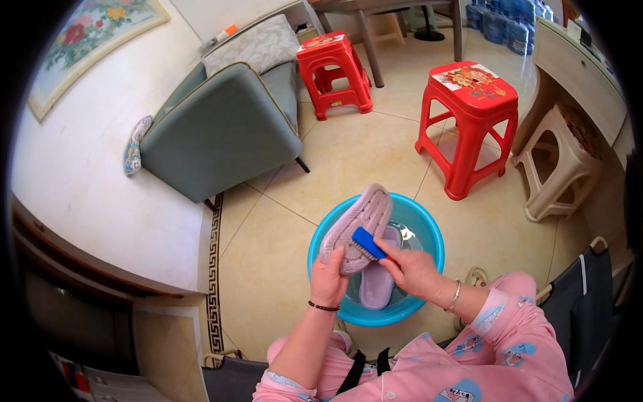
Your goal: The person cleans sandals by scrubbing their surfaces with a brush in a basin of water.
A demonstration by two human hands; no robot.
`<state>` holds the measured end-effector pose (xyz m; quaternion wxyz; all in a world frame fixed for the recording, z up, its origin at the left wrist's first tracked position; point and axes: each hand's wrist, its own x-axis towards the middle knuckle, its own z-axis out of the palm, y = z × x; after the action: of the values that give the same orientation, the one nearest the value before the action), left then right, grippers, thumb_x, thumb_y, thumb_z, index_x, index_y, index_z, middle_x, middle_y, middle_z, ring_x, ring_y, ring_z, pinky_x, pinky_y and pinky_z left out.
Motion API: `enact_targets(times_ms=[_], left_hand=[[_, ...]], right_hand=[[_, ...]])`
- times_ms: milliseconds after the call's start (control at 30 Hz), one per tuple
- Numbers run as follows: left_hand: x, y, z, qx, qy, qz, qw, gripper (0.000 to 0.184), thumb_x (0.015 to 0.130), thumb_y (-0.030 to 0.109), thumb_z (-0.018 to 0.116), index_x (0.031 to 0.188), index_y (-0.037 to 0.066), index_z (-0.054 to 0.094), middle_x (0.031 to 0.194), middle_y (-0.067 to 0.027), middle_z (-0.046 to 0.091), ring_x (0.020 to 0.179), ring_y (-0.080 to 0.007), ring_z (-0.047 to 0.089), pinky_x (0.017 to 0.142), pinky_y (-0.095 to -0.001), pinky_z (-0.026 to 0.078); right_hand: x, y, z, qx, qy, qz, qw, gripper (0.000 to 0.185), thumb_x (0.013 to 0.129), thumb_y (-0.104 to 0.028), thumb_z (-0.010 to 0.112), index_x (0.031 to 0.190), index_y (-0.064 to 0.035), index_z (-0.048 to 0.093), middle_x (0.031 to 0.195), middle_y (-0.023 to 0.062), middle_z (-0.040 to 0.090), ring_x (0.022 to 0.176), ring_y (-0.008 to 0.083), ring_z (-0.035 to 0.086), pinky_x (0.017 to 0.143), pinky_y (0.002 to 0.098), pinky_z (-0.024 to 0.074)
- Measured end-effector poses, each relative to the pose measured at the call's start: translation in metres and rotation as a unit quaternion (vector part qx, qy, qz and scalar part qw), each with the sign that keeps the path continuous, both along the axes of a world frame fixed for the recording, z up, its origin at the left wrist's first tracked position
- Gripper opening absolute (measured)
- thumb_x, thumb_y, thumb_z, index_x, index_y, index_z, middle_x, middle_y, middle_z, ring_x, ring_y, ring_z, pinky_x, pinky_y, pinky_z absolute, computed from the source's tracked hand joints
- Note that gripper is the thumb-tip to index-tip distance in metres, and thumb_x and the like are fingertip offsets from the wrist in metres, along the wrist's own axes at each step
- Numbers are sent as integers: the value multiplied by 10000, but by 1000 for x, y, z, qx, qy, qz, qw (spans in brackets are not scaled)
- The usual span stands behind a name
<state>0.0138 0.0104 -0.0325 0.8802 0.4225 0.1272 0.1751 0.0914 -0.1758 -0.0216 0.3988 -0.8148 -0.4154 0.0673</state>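
My left hand grips a light purple slipper near its lower end, holding it tilted above a blue basin. The slipper's sole side with small holes seems to face me. In my right hand is a blue scrub brush with a red handle part, its bristles against the slipper's edge. A second light purple slipper lies in the basin, partly hidden by the first slipper and my right hand. Some water shows in the basin.
Two red plastic stools stand ahead on the tiled floor. At the left is a grey-green armchair with a cushion. A beige stool sits under the desk at right; water jugs stand behind.
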Motion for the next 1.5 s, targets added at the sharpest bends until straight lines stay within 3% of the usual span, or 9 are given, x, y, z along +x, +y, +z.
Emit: enact_targets(times_ms=[200,300,400,467,700,933,1033,1233,1500], left_hand=[[-2,-4,10,8,8,-14,1000,403,935,103,558,1306,-30,475,1297,-143,556,1180,-254,551,1017,-401,448],[-3,1,11,-11,0,-14,1000,402,925,76,570,1304,-23,480,1285,-135,564,1165,-249,562,997,-397,466],[-4,6,9,-23,2,-21,1000,408,906,35,585,1300,-14,488,1272,-128,574,1152,-246,571,982,-394,479],[-5,5,8,-11,3,-26,1000,415,897,18,585,1300,-15,489,1270,-129,577,1151,-248,572,985,-396,478],[-3,7,7,-59,2,-36,998,447,871,1,561,1309,-30,476,1304,-155,549,1199,-273,537,1040,-429,424],[-6,14,5,-138,-8,-48,989,429,891,20,540,1313,-19,478,1312,-149,546,1204,-274,535,1035,-432,433],[-3,11,4,-96,-12,-53,994,427,895,27,546,1315,-15,479,1313,-146,546,1205,-271,535,1035,-432,431],[-3,5,12,-69,-14,-54,996,424,902,49,563,1314,-10,483,1314,-140,547,1202,-267,537,1033,-430,430],[-4,11,8,-147,-1,-36,988,409,910,56,528,1311,-13,483,1314,-149,546,1202,-284,536,1036,-450,425]], right_hand=[[27,2,-17,33,85,-109,990,454,912,-247,597,1350,-168,505,897,202,665,747,372,652,652,421,507],[25,2,-12,78,86,-105,988,430,920,-275,571,1336,-184,512,807,184,663,688,376,643,602,454,503],[5,0,1,40,63,-16,997,446,915,-240,597,1346,-171,508,906,210,661,748,361,655,652,409,507],[0,1,1,54,53,0,997,434,918,-280,574,1339,-196,512,799,181,662,690,377,641,614,447,506],[30,3,-14,85,109,-111,984,425,929,-263,555,1331,-134,510,878,215,661,751,381,642,660,442,504],[18,1,2,73,168,-93,979,454,922,-263,575,1352,-146,487,866,205,661,749,374,645,650,431,506],[3,2,8,58,53,7,997,460,920,-182,582,1366,-151,474,844,220,637,705,356,642,633,392,497],[27,4,-10,80,100,-122,984,457,936,-253,555,1370,-145,463,877,201,662,724,383,641,638,441,499],[18,-2,-1,118,141,-83,980,464,938,-244,549,1378,-132,450,912,224,654,764,387,642,650,424,499]])
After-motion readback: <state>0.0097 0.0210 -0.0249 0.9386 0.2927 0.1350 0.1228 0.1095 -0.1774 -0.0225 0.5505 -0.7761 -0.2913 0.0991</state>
